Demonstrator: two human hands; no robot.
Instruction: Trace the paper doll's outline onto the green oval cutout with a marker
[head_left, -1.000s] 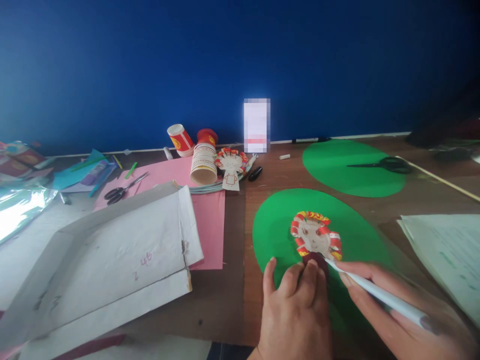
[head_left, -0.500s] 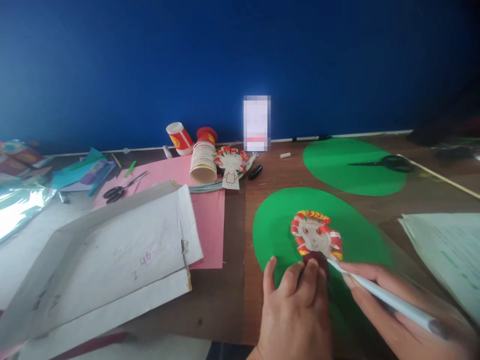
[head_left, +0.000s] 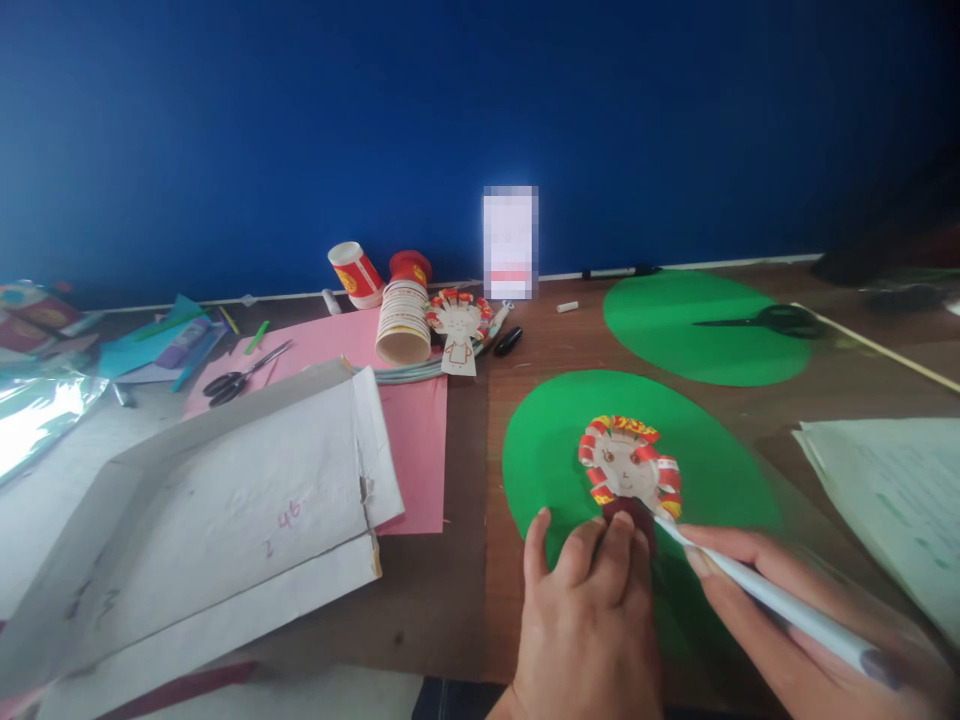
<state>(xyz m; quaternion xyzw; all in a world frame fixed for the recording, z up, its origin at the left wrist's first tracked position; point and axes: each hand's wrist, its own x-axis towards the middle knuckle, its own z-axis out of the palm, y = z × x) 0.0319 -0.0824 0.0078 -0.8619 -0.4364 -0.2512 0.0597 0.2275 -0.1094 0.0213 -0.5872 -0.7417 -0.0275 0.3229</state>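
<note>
On a green paper oval (head_left: 547, 430) lies a paper doll (head_left: 621, 472), its drawn face ringed by curled red and yellow strips. Its dark maroon body is partly covered by my left hand (head_left: 592, 610), whose fingers are spread and press down on it and the green paper. A white felt-tip pen (head_left: 780, 595) is gripped in my right hand (head_left: 795, 620), between thumb and fingers. The pen's tip meets the top of the maroon part, just under the doll's chin.
Left of my hands lies a shallow cardboard box lid (head_left: 240, 520) over pink paper (head_left: 420, 450), with scissors (head_left: 240, 380) behind. Stacked paper cups (head_left: 403, 330), a second paper doll (head_left: 459, 335) and a black pen cap (head_left: 508, 341) lie farther back. Another green oval (head_left: 660, 340) carries black scissors (head_left: 780, 321).
The whole view has shifted very slightly. The pen tip has slid a little left along the top of the maroon part; my left hand keeps its place.
</note>
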